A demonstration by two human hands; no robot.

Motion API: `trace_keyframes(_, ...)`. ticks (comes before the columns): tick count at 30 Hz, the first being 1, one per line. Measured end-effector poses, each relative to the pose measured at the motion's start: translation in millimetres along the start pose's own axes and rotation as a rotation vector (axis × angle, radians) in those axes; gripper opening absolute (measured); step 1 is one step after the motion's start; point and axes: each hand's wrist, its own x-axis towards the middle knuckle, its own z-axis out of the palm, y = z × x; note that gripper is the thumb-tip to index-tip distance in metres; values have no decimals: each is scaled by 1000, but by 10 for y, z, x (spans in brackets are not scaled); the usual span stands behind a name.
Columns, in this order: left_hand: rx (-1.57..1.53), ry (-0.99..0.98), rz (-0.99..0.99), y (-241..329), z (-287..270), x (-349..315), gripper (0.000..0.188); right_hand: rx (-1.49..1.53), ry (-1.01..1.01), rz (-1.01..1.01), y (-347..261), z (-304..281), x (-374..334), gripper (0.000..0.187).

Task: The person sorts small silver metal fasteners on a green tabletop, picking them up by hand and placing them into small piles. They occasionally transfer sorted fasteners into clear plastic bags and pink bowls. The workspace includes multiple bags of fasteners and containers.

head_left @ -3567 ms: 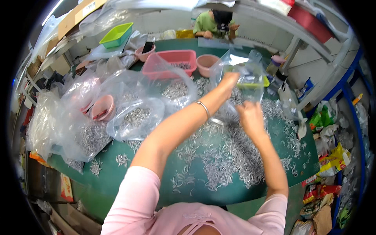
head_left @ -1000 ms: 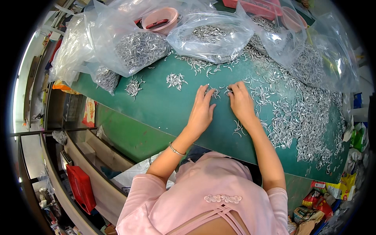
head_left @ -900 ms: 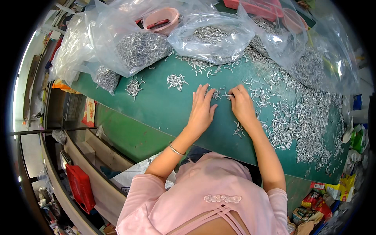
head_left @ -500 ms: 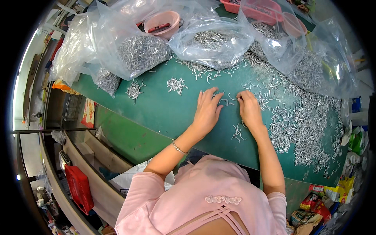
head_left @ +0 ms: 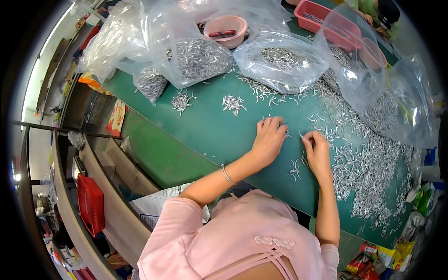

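Observation:
Small curved silver metal pieces (head_left: 361,179) lie loose in a broad spread on the right of the green table (head_left: 200,126). My right hand (head_left: 318,151) is closed in a pinch, a thin curved metal piece (head_left: 301,135) showing at its fingertips. To its left, my left hand (head_left: 269,142) rests low over the table with fingers bent together; silver bits show at the fingertips, but what they grip is partly hidden. Several loose pieces (head_left: 295,170) lie between my forearms. Beyond my left hand are two small heaps, one nearer (head_left: 233,104) and one further left (head_left: 182,102).
Clear plastic bags of metal pieces (head_left: 198,60) line the table's far side. Among them stand a pink bowl (head_left: 235,24) holding a red-handled tool and a pink basket (head_left: 347,39). Another person (head_left: 375,18) is at the far right. A shelf with a red basket (head_left: 90,205) stands left.
The whole view has shifted, so the table sits further right and lower. My left fingers have drawn in from a looser spread. A piece now shows at my right fingertips.

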Motion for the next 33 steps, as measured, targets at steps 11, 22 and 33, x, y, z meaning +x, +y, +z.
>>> trace_keyframes(11, -472, -4, -558, -182, -570, -566, 13, -270, 185, -250, 24, 18, -78, 27)
trace_keyframes(22, 141, 317, -390, -745, -832, -877, 21, -549, -245, -212, -184, 136, -423, 52)
trace_keyframes(33, -38, 327, -327, -344, -692, -778, 25, -354, -211, -250, -54, -108, -811, 31)
